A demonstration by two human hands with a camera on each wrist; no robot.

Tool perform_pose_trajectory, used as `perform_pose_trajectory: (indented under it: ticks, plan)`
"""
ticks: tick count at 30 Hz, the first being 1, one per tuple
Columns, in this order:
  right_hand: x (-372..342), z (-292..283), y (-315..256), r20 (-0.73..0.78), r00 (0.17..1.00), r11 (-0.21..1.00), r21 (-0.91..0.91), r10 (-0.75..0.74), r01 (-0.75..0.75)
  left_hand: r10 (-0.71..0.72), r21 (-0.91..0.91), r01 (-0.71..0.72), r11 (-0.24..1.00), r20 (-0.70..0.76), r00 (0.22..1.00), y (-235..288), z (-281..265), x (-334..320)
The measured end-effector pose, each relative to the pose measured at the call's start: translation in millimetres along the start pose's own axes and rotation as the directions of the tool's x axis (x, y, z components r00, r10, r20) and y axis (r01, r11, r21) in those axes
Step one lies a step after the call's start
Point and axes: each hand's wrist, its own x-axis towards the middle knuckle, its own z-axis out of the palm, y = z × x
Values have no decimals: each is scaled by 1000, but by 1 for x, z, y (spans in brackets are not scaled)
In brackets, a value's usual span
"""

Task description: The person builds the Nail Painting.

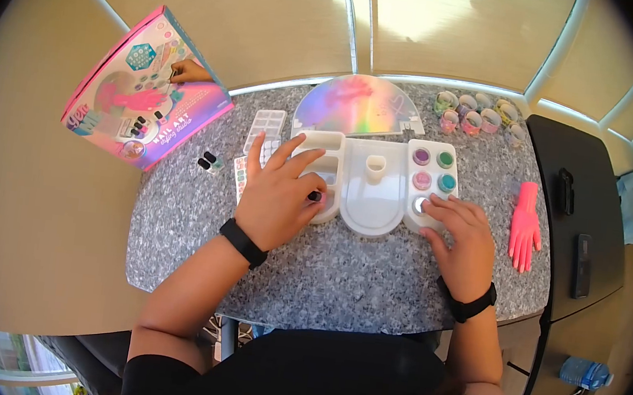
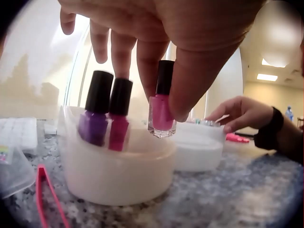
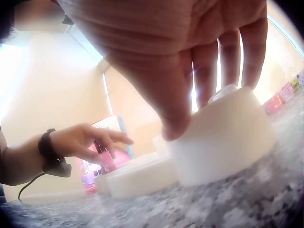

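My left hand point(image 1: 276, 199) pinches a pink nail polish bottle point(image 2: 162, 111) with a black cap between thumb and finger, the other fingers spread. The bottle is upright over the rounded end of the white tray's left section point(image 2: 118, 175). Within that section stand a purple polish bottle point(image 2: 93, 126) and a darker pink polish bottle point(image 2: 118, 130). My right hand point(image 1: 464, 242) holds the near end of the tray's right section point(image 3: 223, 142), thumb against its outer wall and fingers over its top. Beside those fingertips sits a small white-topped jar point(image 1: 419, 204); the hand hides part of this end.
Glitter jars point(image 1: 421, 180) fill the right section's slots. A pink model hand point(image 1: 525, 229) lies right, with decorated rings point(image 1: 472, 121) behind. An iridescent half-round panel point(image 1: 359, 107) stands behind the tray. Left are two polish bottles point(image 1: 210, 162), pink tweezers point(image 2: 45, 194) and the toy box point(image 1: 148, 100).
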Motion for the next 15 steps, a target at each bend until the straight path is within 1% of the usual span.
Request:
perform_pose_trajectory:
  ticks: [1,5,8,10,11,12,13,15]
  plan:
    - [0,0,0,4,1000,1000,-3,-2,2,-11,49,11,999,-3,1000,0,1,1]
    - [0,0,0,6,1000,1000,-12,-8,8,-36,58,36,998,-1,999,0,5,0]
    - [0,2,1,5,1000,1000,-3,-1,1,-70,70,72,995,-25,997,-2,3,-2]
    - [0,0,1,1,1000,1000,2,-5,5,-114,-66,108,992,-93,989,-7,-11,-4]
    - [0,2,0,-9,1000,1000,7,-2,2,-122,-52,118,992,-84,989,-21,-15,-8]
    - [-1,4,0,-8,1000,1000,26,-2,2,-248,-49,243,969,-134,959,-44,-19,-11]
    - [-1,3,1,-7,1000,1000,6,-9,9,-368,-56,364,930,-187,911,-65,-25,-16]
    - [0,2,0,-2,1000,1000,-16,-7,7,-516,143,551,822,-225,827,-94,-39,-30]
